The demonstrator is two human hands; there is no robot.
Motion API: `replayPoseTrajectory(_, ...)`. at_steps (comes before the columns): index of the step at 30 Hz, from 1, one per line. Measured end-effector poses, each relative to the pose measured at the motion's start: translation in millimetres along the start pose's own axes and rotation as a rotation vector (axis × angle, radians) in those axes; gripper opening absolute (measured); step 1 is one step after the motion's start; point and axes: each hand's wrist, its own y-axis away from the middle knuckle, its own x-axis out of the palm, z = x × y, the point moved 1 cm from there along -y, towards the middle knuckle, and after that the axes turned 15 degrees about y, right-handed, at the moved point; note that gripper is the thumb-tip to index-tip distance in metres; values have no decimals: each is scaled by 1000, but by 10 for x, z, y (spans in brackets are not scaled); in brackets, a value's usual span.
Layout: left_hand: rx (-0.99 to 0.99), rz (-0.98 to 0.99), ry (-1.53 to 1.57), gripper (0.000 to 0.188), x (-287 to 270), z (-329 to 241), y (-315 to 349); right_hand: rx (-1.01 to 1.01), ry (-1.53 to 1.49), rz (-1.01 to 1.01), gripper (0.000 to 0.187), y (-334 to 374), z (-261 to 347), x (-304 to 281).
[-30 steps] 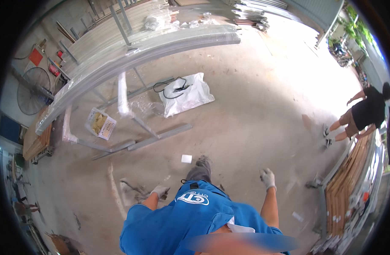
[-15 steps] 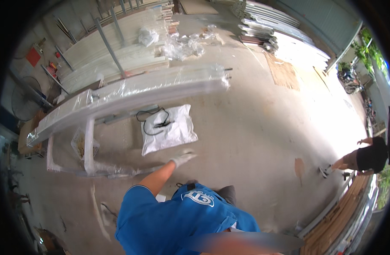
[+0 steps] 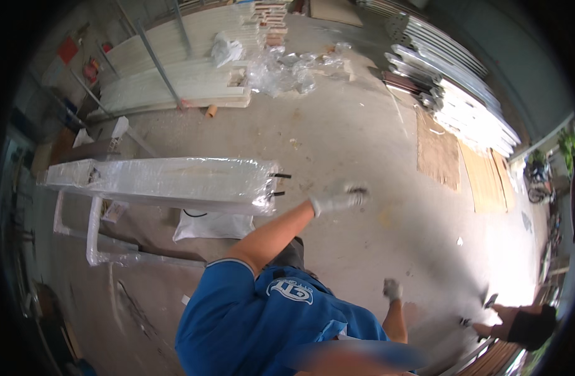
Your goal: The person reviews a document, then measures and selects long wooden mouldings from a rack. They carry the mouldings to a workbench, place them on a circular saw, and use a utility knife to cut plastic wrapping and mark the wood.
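"Are we finding any lettering?"

"We are: a white logo (image 3: 290, 291) with letters is standing across the blue shirt (image 3: 237, 326)."

"And are we reading anything on the red panel (image 3: 67, 50), far off to the left?"

"No, it is showing too small and blurred for us to read any."

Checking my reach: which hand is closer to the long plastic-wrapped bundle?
Left. Your left hand is right of the wrapped bundle; your right hand is farther right and lower in view.
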Motion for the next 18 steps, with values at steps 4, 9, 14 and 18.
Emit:
replayPoseTrajectory(4,103,-166,231,31,-865,-221,-1320,-229,-418,-250,26,-1148,1626,-1943)
replayPoseTrajectory(9,172,-559,339,22,-2231,-464,-2565,-447,-743,-302,28,-2228,2509,-2544)
replayPoseTrajectory(14,223,-784,350,25,-3426,-957,-3397,93,-1021,357,13,-2910,1752,-1420)
replayPoseTrajectory(18,231,-853,241,26,-4319,-1271,-4037,362,-671,422,14,-3324,1517,-1254)
